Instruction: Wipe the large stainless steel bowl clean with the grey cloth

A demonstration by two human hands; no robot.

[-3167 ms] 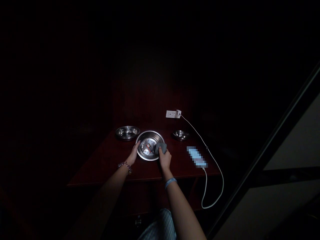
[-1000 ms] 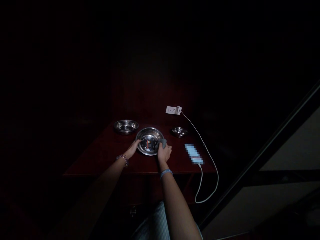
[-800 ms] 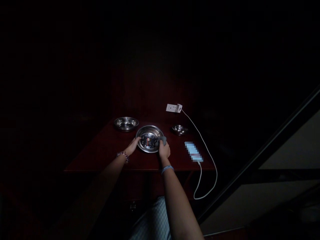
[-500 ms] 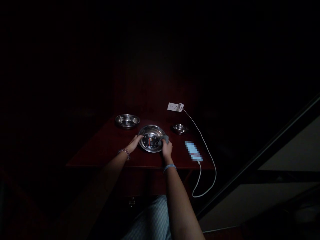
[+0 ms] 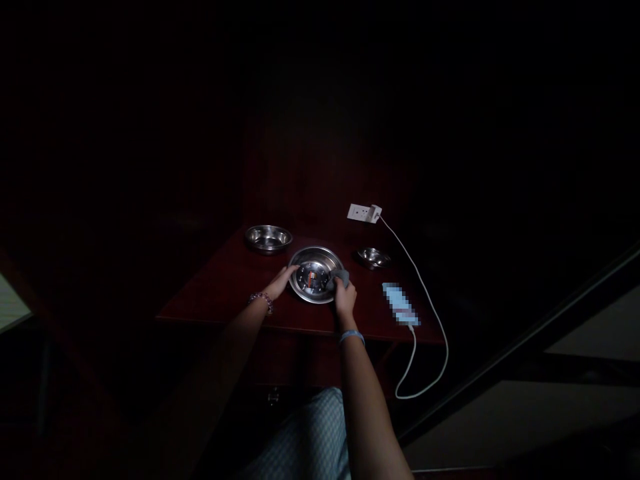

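Note:
A round, shiny metal bowl point(image 5: 303, 293) with an orange and dark patch showing in its middle is on the dark red table point(image 5: 215, 293), tipped a little toward me. My left hand point(image 5: 281, 281) grips its left rim, thumb and fingers closed about the edge. At the right rim, my right hand point(image 5: 345, 295) is closed on a grey cloth point(image 5: 339, 279), which presses against the inside of the bowl. Some of the fingers are hidden behind the rim and the cloth.
Another metal bowl point(image 5: 269, 249) stands at the back left, and a smaller one point(image 5: 373, 257) at the right. A blurred-out phone point(image 5: 400, 304) lies near the right edge, its white cable point(image 5: 425, 283) running to a wall socket point(image 5: 359, 213) and hanging past the table edge.
The whole view has shifted, so everything sits slightly farther right. Both hands keep their places on the bowl, and the cloth stays at its right rim.

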